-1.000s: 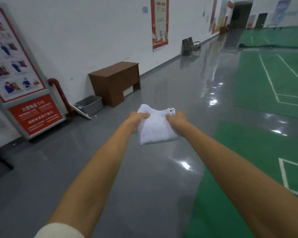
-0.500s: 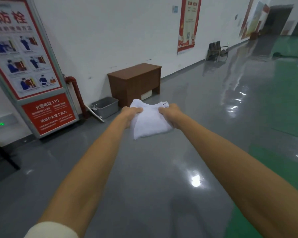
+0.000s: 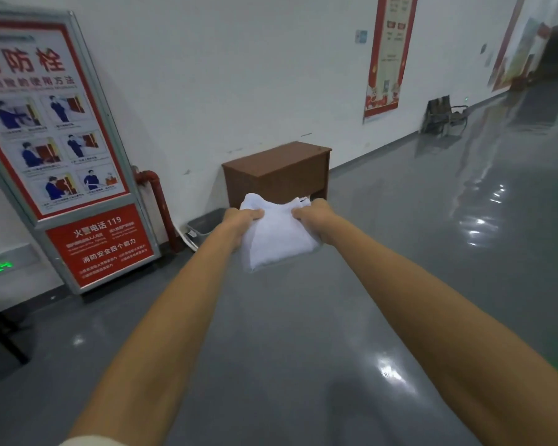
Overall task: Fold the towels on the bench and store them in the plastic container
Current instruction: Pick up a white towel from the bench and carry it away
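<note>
Both hands out front — left hand (image 3: 244,220) and right hand (image 3: 313,217) pinching the folded white towel (image 3: 277,236) mid-air — a loosened pinch unfolds it before the grey container (image 3: 203,224).

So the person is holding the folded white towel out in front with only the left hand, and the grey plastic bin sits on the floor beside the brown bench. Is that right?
Not quite. The head view shows both hands on the folded white towel: the left hand grips its left edge and the right hand grips its right edge. The rest stands: the grey plastic bin sits on the floor beside the brown bench.
</note>
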